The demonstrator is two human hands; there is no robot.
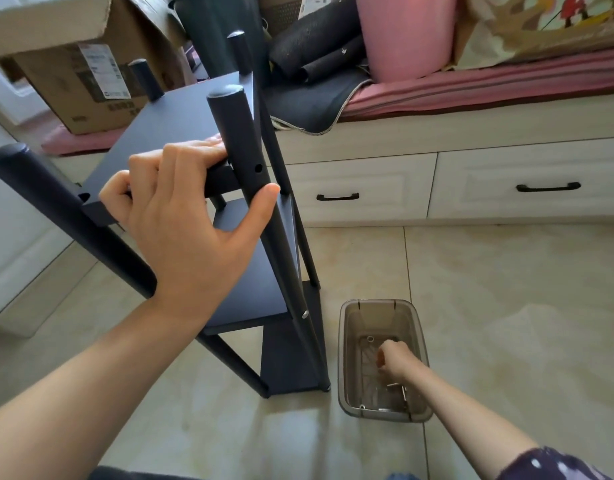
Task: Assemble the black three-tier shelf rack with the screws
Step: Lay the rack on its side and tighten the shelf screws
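The rack stands left of centre. The left hand grips the top shelf, thumb pressed on the near post. At lower right, the right hand curls into the bin; whether it holds a screw is unclear. Best keep shelf and empty hole aligned until a screw arrives.

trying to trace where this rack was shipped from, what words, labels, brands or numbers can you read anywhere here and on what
No text here can be read.
White shipping label on the cardboard box: printed lines and a barcode, too blurred to read.
Dark print low on the same box: blurred.
White tag at the top edge: too small.
Black shelf rack and plastic bin: no markings show.
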